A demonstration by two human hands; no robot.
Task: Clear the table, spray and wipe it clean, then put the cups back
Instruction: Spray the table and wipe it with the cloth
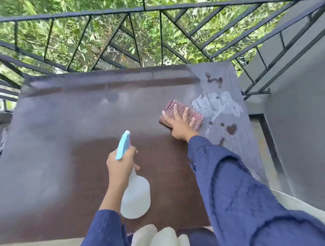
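Note:
A dark brown table [64, 135] fills the middle of the view, with no cups on it. My left hand [121, 163] grips a white spray bottle [136, 196] by the neck, its light blue nozzle [123, 146] pointing up and away. My right hand [180, 124] presses flat with spread fingers on a folded red-checked cloth [180, 109] at the table's far right. White foamy smears [216, 104] and dark wet spots [231, 129] lie on the table just right of the cloth.
A black metal railing [125, 43] runs along the table's far side, with green foliage beyond it. A grey wall [302, 123] stands on the right. Something white [161, 242] shows at the table's near edge.

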